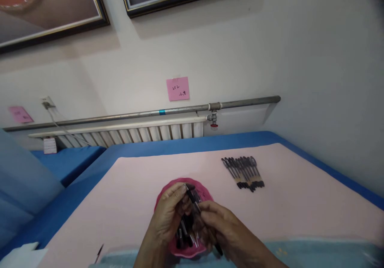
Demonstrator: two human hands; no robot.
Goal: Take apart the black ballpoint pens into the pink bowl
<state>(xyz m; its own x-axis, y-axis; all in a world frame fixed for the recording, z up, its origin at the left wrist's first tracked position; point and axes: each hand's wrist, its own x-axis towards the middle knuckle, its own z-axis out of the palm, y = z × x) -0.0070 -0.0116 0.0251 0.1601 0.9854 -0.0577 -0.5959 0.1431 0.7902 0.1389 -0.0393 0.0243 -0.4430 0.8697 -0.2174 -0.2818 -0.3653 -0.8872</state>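
Note:
Both my hands meet over a pink bowl (173,186) on the pink table cover. My left hand (168,216) is closed round the upper end of a black pen (192,198), fingers pinched near its tip. My right hand (222,230) is closed on the lower part of the same pen. Several more black pens (184,236) lie in the bowl under my hands, partly hidden. A neat row of several black pens (244,172) lies on the cover to the far right of the bowl, side by side.
The pink cover (300,204) lies on a blue table (192,144) against a white wall with a radiator (135,134) and pipe. One thin dark pen part (99,253) lies near the front left. A pink note (178,88) hangs on the wall.

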